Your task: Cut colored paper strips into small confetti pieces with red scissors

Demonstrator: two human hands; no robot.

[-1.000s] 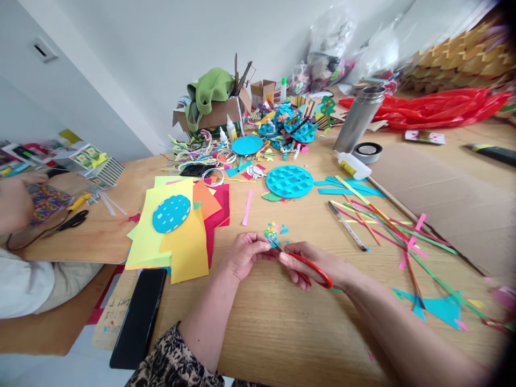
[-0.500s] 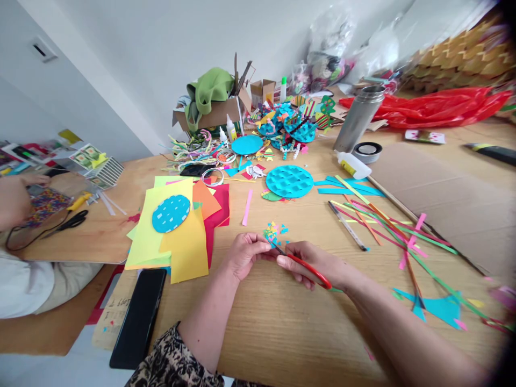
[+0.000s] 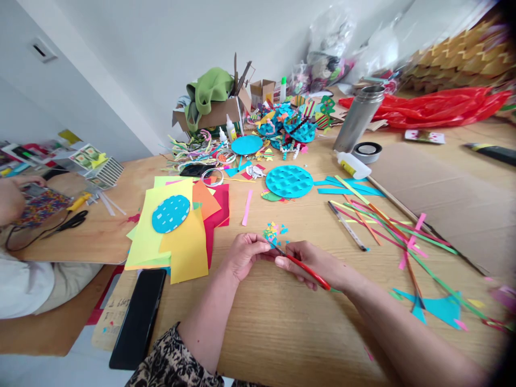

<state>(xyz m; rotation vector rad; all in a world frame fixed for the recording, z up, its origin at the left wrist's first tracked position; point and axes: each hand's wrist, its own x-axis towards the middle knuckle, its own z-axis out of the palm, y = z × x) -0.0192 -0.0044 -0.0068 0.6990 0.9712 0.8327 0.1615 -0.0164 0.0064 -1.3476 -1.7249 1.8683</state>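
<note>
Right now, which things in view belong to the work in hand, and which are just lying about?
In the work:
- red-handled scissors, in the right hand
- whatever the left hand pinches, too small to tell
- paper scraps by the blades
- probably the coloured strips

Lying about, it seems:
- black phone
- steel flask
- red plastic

Soft, even daylight across my table

Shadows under my wrists stay faint; wide-angle stretch bends my view, blurring the pink scraps at four o'clock, with black vignetting at two and four.
</note>
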